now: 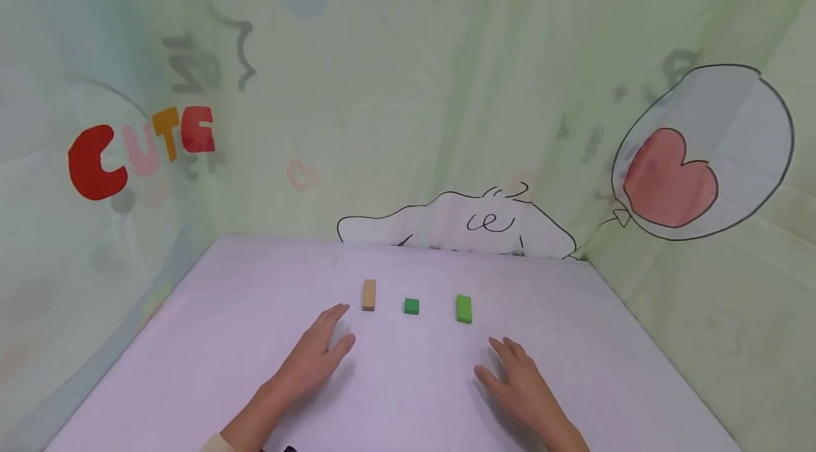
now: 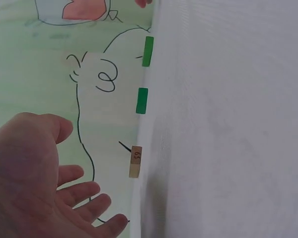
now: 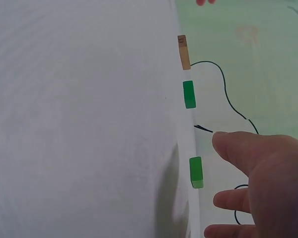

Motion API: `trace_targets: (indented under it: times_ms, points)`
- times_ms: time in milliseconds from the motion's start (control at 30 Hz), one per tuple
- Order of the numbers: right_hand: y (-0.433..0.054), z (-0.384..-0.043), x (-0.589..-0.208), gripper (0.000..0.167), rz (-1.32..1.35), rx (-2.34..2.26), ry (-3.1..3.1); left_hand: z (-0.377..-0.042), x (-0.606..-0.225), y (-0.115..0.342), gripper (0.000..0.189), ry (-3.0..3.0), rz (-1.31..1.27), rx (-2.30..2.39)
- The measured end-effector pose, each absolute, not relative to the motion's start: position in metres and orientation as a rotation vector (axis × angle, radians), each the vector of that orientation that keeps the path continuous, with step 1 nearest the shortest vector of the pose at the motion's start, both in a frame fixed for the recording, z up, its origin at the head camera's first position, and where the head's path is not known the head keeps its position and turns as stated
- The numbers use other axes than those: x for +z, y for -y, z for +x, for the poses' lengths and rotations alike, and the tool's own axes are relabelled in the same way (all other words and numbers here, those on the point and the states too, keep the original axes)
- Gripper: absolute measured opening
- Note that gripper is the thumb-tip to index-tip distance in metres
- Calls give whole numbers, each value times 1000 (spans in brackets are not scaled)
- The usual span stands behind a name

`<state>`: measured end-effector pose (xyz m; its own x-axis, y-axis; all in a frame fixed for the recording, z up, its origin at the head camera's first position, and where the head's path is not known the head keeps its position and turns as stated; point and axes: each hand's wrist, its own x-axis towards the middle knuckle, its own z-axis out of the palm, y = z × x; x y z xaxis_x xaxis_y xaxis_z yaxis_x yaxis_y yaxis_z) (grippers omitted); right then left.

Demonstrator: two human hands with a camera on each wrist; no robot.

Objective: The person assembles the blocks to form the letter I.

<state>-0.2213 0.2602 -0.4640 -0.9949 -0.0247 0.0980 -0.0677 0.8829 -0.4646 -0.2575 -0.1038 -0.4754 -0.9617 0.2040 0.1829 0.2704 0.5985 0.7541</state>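
Note:
Three small blocks lie in a loose row on the white table. At the left is a tan wooden block point(image 1: 369, 295), with dark marks on its near end in the left wrist view. A short dark green block point(image 1: 411, 307) lies in the middle, and a longer light green block point(image 1: 464, 309) at the right. My left hand point(image 1: 314, 356), fingers spread and holding nothing, hovers nearest the wooden block, to its near left. My right hand point(image 1: 519, 381) is likewise empty, fingers relaxed, to the near right of the light green block.
The table point(image 1: 408, 395) is bordered by hanging cloth walls point(image 1: 382, 119) at the back and both sides. Printed on them are colourful letters point(image 1: 98, 161), a balloon with a heart point(image 1: 752, 133) and a line-drawn animal point(image 1: 433, 222).

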Motion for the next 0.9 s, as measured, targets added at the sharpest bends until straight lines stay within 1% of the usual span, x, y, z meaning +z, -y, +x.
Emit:
trace_targets:
  times_ms: [200,500,900]
  points:
    - [-256,-228,-462,67,29,752,2976,-264,-474,105,56,2678,-384,-1381]
    - [-255,-231,-466,68,-20,808,2987,-271,-481,103,59,2718,-357,-1458]
    - [-258,-242,-466,68,-12,929,2917,-276,-479,99,63,2781,-369,-1374]
